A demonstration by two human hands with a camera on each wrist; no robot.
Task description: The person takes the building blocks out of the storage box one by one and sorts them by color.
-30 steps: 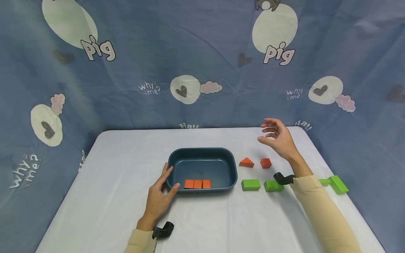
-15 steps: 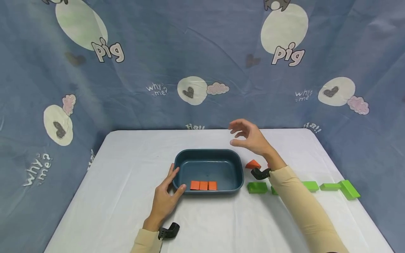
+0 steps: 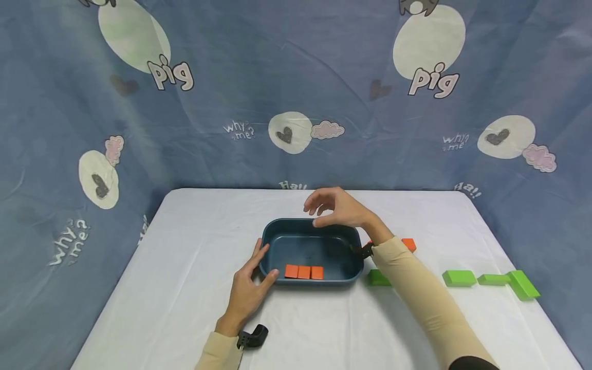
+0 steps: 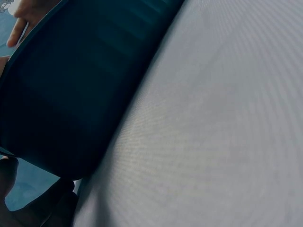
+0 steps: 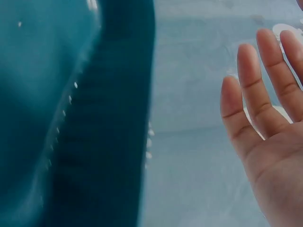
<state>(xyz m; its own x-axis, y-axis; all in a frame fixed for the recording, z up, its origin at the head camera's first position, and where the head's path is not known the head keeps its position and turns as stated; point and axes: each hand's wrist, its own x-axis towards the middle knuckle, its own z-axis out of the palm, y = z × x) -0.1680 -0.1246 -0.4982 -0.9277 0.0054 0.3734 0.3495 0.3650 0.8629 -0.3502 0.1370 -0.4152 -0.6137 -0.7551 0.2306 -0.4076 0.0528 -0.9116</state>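
Note:
A dark teal plastic bin (image 3: pixel 287 241) stands on the white-covered table, with three orange blocks (image 3: pixel 303 272) in a row along its front inner side. My left hand (image 3: pixel 247 295) touches the bin's front left corner, its fingers fairly straight at the left side and the thumb at the front. In the left wrist view its dark fingertips (image 4: pixel 61 189) meet the bin's wall (image 4: pixel 71 104). Over the bin's far rim hovers my right hand (image 3: pixel 339 208), nothing in it, the fingers loosely bent. The right wrist view shows its palm (image 5: pixel 279 156) beside the bin (image 5: pixel 99 118).
Several green blocks (image 3: pixel 459 278) lie to the right, one green block (image 3: pixel 379 278) partly under my right forearm. An orange-red block (image 3: pixel 409 244) shows behind that sleeve; another is nearly hidden. A printed blue cloth (image 3: pixel 222 77) hangs behind the table (image 3: pixel 162 288).
My right hand has swept left from above the right of the table to over the bin's far rim. My left hand keeps its place at the bin. The head view has shifted slightly.

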